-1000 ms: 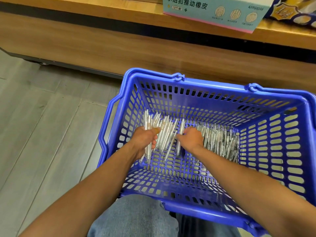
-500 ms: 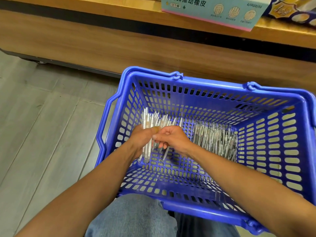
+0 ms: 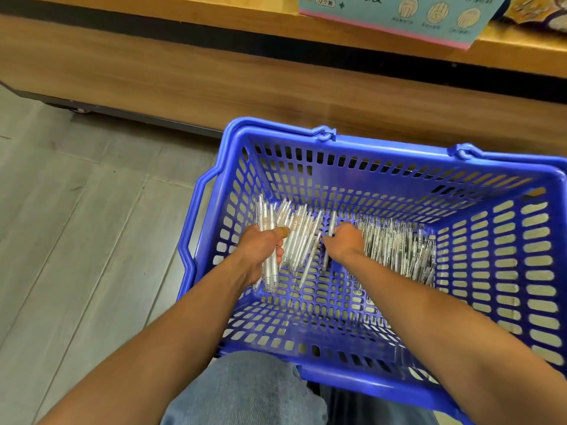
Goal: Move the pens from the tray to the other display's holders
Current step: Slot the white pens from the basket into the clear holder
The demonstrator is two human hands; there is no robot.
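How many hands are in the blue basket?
2. The left hand grips a bunch of clear pens at the basket's left side. The right hand reaches into the loose pens in the middle.

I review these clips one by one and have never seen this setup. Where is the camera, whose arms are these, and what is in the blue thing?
No machine here: a person wears one camera on the head, looking forward and down at their own bare arms. The blue basket sits in front of their denim-clad knee, beside a wooden display counter. Loose clear pens lie across the basket floor. The left hand grips a bunch of pens, its fingers curled round them. The right hand reaches down among the loose pens; its fingers are hidden, so whether it holds one is unclear. A pale box rests on the counter.
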